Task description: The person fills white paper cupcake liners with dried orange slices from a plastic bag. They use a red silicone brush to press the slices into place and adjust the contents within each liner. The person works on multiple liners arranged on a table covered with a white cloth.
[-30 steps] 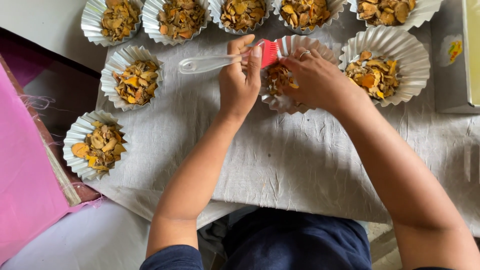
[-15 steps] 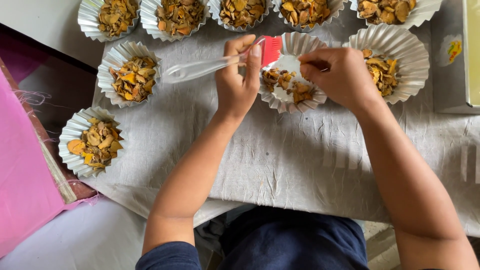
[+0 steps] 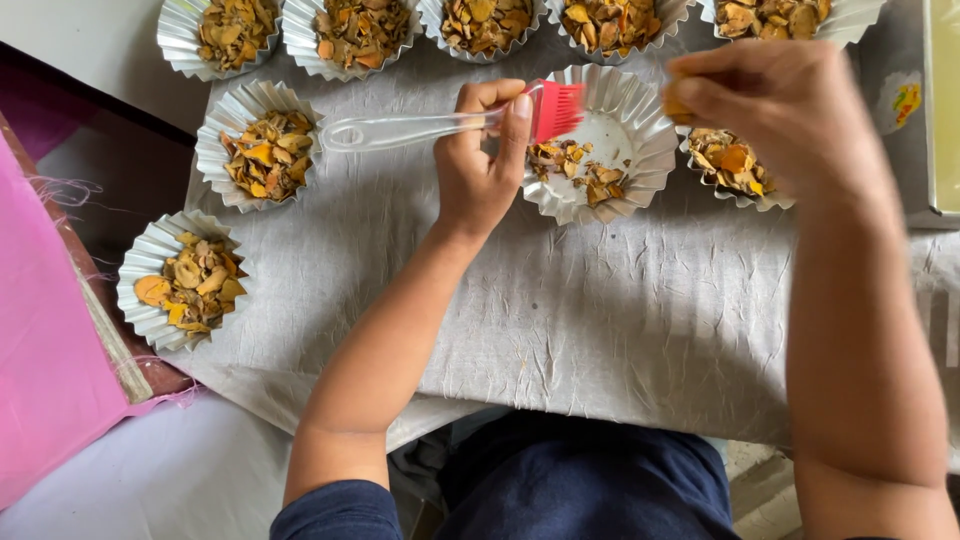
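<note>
My left hand grips a brush with a clear plastic handle and red bristles. The bristles rest over the rim of a fluted foil cup that holds a few yellow-brown dried slices on its near side. My right hand hovers to the right of that cup, above another filled cup, with its fingers pinched on a small orange piece; it is blurred.
Several more foil cups of dried slices stand along the far edge and at the left, all on a grey cloth. A pink sheet lies at the left. A box sits at the right edge.
My right hand has lifted off the middle cup and moved right, uncovering the cup's inside. My left hand with the brush has stayed at the cup's left rim.
</note>
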